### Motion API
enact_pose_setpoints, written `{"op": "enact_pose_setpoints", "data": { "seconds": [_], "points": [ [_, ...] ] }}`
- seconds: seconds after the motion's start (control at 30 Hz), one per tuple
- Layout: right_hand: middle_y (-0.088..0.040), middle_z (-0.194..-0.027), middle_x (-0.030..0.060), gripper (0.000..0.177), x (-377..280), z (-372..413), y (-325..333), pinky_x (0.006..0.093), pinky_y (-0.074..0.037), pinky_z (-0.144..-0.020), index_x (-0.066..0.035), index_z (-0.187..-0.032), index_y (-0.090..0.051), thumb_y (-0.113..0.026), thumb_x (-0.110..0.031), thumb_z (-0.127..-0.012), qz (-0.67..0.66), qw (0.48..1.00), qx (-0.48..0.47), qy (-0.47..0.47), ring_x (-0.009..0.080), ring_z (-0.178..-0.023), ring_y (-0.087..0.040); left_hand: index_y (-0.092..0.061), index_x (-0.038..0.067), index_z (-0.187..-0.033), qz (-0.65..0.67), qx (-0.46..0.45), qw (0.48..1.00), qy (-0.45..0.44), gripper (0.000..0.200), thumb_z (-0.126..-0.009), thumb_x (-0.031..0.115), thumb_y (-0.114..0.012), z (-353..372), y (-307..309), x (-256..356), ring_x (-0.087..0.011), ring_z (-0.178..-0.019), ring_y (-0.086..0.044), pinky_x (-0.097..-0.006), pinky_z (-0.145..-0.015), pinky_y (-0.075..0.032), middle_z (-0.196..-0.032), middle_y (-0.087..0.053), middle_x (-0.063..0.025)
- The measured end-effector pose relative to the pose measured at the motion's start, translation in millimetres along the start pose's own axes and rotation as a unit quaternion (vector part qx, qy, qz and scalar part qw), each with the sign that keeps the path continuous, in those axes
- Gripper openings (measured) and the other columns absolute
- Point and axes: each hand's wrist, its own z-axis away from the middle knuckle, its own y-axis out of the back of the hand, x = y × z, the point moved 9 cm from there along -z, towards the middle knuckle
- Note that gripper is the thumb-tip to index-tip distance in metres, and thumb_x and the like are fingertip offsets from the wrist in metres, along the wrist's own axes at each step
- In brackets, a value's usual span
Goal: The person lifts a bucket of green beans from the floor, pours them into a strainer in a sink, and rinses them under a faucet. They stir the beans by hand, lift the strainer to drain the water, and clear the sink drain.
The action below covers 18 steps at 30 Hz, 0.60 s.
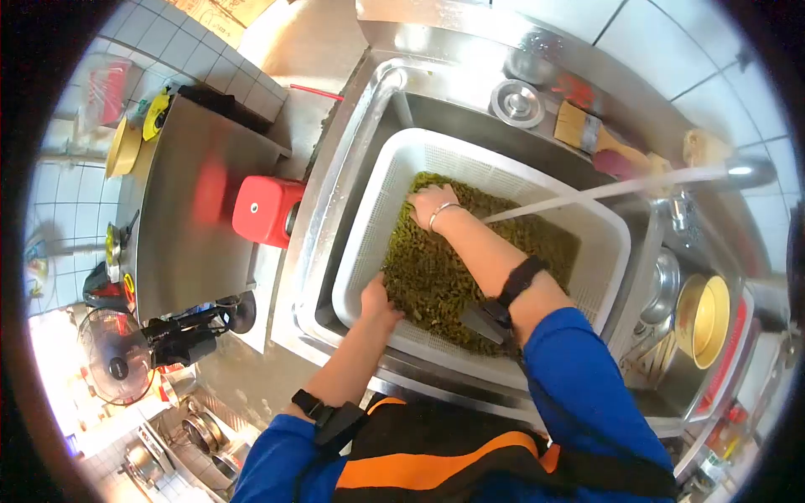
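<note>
A large white perforated basket (495, 151) sits in a steel sink and holds a mass of chopped green vegetables (470, 268). My right hand (432, 201) rests palm down on the greens near the basket's far left part, its fingers apart with their tips in the pieces. A bracelet circles that wrist. At the basket's near left side, my left hand (381, 303) touches the edge of the greens; most of its fingers are hidden. From the faucet (746, 172) on the right, a stream of water (587, 194) runs into the basket beside my right hand.
A steel lid (517, 104) and a wooden-handled brush (579, 126) lie on the sink's back ledge. A gold-coloured pot (703, 320) stands at the right. Left of the sink are a red container (267, 211), a steel worktop (201, 210) and a fan (117, 356).
</note>
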Motion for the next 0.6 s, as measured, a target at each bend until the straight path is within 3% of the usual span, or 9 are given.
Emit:
{"op": "enact_pose_setpoints", "data": {
  "seconds": [0.07,0.1,0.13,0.2,0.33,0.4,0.47,0.53,0.6],
  "points": [
    [-0.051,-0.106,0.007,0.036,6,-1,-12,0.0436,-0.027,-0.092,-0.013,-0.111,-0.047,-0.043,-0.033,-0.081,0.032,0.999,-0.009,-0.006,0.0241,-0.104,-0.044,-0.041,0.003,-0.112,0.012,-0.03,0.999,0.009,0.042,-0.082,0.032,-0.036,34,-24,11,-0.0316,-0.11,-0.031,-0.0542,-0.092,-0.019,-0.12,-0.037,-0.0119],
    [-0.056,-0.098,0.0067,0.039,9,6,-17,0.0429,-0.03,-0.09,-0.013,-0.107,-0.051,-0.039,-0.04,-0.081,0.01,0.997,-0.066,-0.027,0.0239,-0.095,-0.051,-0.041,0.004,-0.113,0.023,-0.063,0.998,0.018,0.042,-0.083,0.033,-0.033,46,-37,14,-0.0316,-0.11,-0.034,-0.0531,-0.092,-0.022,-0.12,-0.038,-0.0125],
    [-0.056,-0.098,0.0067,0.039,10,12,-15,0.0429,-0.03,-0.09,-0.013,-0.107,-0.051,-0.039,-0.04,-0.081,0.013,0.997,-0.068,-0.022,0.0239,-0.095,-0.051,-0.041,0.004,-0.113,0.028,-0.061,0.998,0.019,0.042,-0.083,0.033,-0.033,23,-34,9,-0.0316,-0.11,-0.034,-0.0531,-0.092,-0.022,-0.12,-0.038,-0.0125],
    [-0.059,-0.092,0.0078,0.044,30,34,-39,0.0429,-0.032,-0.088,-0.012,-0.102,-0.055,-0.036,-0.045,-0.08,-0.031,0.98,-0.175,-0.086,0.0239,-0.089,-0.054,-0.042,0.005,-0.113,0.113,-0.208,0.971,0.032,0.043,-0.084,0.033,-0.028,-32,-48,-6,-0.0306,-0.107,-0.04,-0.0499,-0.091,-0.028,-0.116,-0.043,-0.0137],
    [-0.057,-0.098,0.0084,0.051,59,81,-43,0.0473,-0.033,-0.084,-0.014,-0.103,-0.055,-0.039,-0.053,-0.074,-0.073,0.988,-0.122,-0.058,0.0263,-0.092,-0.053,-0.041,0.006,-0.115,0.097,-0.221,0.97,-0.005,0.045,-0.085,0.035,-0.025,-41,-70,0,-0.0294,-0.103,-0.045,-0.0469,-0.09,-0.032,-0.113,-0.046,-0.0141],
    [-0.057,-0.096,0.0087,0.053,73,117,-41,0.0473,-0.033,-0.084,-0.015,-0.101,-0.056,-0.042,-0.056,-0.07,-0.08,0.986,-0.127,-0.078,0.0279,-0.094,-0.051,-0.036,0.006,-0.12,0.081,-0.329,0.941,0.016,0.055,-0.084,0.047,-0.028,-36,-112,6,-0.0291,-0.108,-0.041,-0.0439,-0.089,-0.034,-0.121,-0.039,-0.0123],
    [-0.054,-0.104,0.0096,0.052,96,156,-57,0.0483,-0.032,-0.085,-0.015,-0.1,-0.056,-0.048,-0.055,-0.068,-0.088,0.977,-0.142,-0.13,0.0281,-0.101,-0.046,-0.033,0.007,-0.122,0.099,-0.366,0.923,0.063,0.058,-0.083,0.05,-0.029,-15,-155,8,-0.0286,-0.111,-0.038,-0.0439,-0.092,-0.031,-0.123,-0.037,-0.0128],
    [-0.047,-0.115,0.0108,0.05,111,194,-51,0.0488,-0.031,-0.087,-0.015,-0.102,-0.055,-0.054,-0.05,-0.066,-0.13,0.98,-0.055,-0.141,0.028,-0.108,-0.04,-0.022,0.008,-0.128,0.043,-0.404,0.914,0.017,0.066,-0.08,0.05,-0.038,-1,-206,0,-0.0292,-0.112,-0.036,-0.0424,-0.093,-0.03,-0.126,-0.031,-0.0144],
    [-0.044,-0.117,0.0113,0.05,126,219,-57,0.0491,-0.03,-0.087,-0.015,-0.103,-0.055,-0.055,-0.048,-0.065,-0.135,0.982,-0.017,-0.131,0.0282,-0.109,-0.039,-0.006,0.009,-0.131,-0.078,-0.189,0.978,-0.048,0.078,-0.077,0.042,-0.051,-9,-213,-14,-0.0293,-0.114,-0.032,-0.0466,-0.091,-0.029,-0.128,-0.029,-0.015]
  ]
}}
